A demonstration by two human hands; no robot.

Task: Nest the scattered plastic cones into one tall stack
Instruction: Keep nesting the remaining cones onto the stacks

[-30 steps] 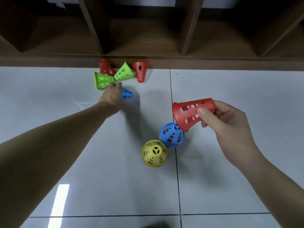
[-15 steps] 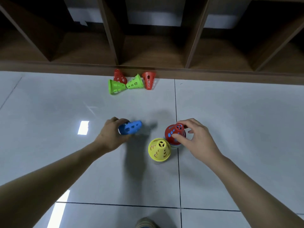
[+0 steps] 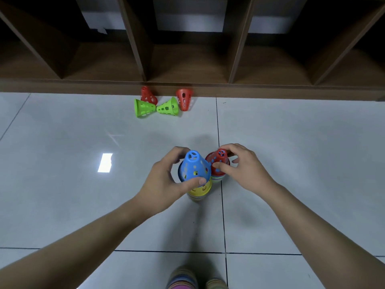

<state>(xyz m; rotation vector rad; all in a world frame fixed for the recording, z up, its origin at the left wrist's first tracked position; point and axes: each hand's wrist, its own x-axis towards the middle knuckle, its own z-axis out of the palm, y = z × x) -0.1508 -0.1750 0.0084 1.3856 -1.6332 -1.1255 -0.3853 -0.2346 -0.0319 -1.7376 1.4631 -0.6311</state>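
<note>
My left hand [image 3: 166, 182] grips a blue perforated cone [image 3: 194, 166] and holds it upright over the yellow cone [image 3: 201, 189], whose lower rim shows beneath. Right beside it stands a red cone [image 3: 217, 161] nested on a blue one, with my right hand [image 3: 242, 166] curled around it, thumb and fingertips on its sides. Far back by the shelf lie two green cones [image 3: 143, 108] [image 3: 168, 107] on their sides, a red cone [image 3: 147, 94] behind them, and another red cone [image 3: 184, 99] with its wide end up.
A brown wooden shelf unit [image 3: 191, 86] with open compartments runs along the far edge of the grey tiled floor [image 3: 291, 153]. My feet [image 3: 185, 280] show at the bottom edge, just behind the two stacks.
My left hand carried the blue cone from the floor on the left and turned it upright onto the yellow cone. My right hand stays on the red cone over the blue one.
</note>
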